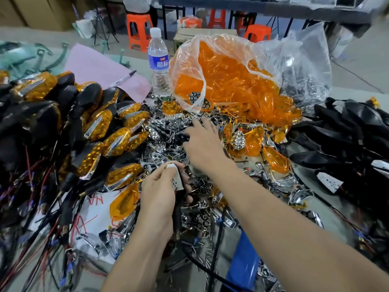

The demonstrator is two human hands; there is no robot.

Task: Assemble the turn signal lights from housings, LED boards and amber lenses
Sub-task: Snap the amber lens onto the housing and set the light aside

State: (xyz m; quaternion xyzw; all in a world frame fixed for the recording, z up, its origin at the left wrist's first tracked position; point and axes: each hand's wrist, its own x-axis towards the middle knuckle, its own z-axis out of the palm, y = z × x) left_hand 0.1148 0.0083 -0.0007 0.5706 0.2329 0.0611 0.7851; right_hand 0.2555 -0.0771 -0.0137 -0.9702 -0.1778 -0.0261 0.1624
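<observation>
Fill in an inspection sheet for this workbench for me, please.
Surface: grey table, mostly buried under parts.
Job's things: assembled lights left; chrome reflectors centre; bag of amber lenses behind; black housings right.
Clutter: water bottle, pink paper with pen.
Grips: left hand grips an LED board; right hand lies spread on the reflectors.
Cables: red and black wires tangled lower left.
Surroundings: orange stools, cardboard boxes.

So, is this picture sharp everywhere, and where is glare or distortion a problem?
Head view: sharp in the middle, on the left hand, the LED board it holds and the right hand; blurred at the edges, as on the wires at left; glare on the plastic bag and chrome reflectors; wide-angle bending toward the borders.
</observation>
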